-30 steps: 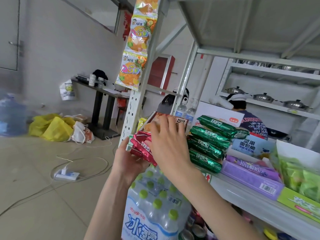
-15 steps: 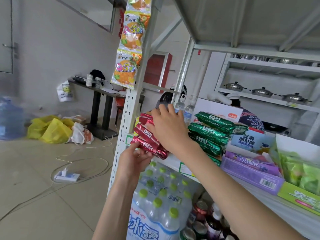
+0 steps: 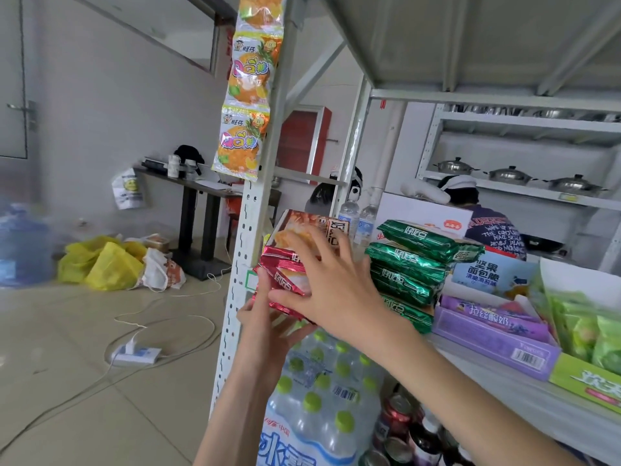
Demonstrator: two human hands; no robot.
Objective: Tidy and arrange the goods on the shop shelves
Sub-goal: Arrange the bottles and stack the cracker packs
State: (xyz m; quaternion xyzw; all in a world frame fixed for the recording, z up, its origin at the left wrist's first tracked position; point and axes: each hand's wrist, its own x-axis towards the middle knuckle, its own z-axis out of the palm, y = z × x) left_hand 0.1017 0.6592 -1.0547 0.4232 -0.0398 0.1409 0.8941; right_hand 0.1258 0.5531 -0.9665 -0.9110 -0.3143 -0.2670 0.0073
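A stack of red foil snack packets (image 3: 284, 274) sits at the left end of the grey metal shelf (image 3: 497, 381), with an orange-printed packet (image 3: 302, 227) on top. My right hand (image 3: 332, 280) lies across the front and top of the red stack, fingers spread and fairly straight. My left hand (image 3: 268, 327) comes up from below and holds the stack's lower left edge, its thumb against the packets' side. Beside them stands a pile of green foil packets (image 3: 410, 264).
A purple box (image 3: 494, 334) and a green box (image 3: 584, 381) stand further right on the shelf. A shrink-wrapped pack of water bottles (image 3: 319, 391) and cans sit below. A strip of orange sweets (image 3: 248, 105) hangs on the upright post (image 3: 248, 230). A person stands behind the shelving.
The view has shifted a little. My right hand has slid from the top of the red stack down over its front, and the orange-printed top packet shows again. My left hand stays under the stack.
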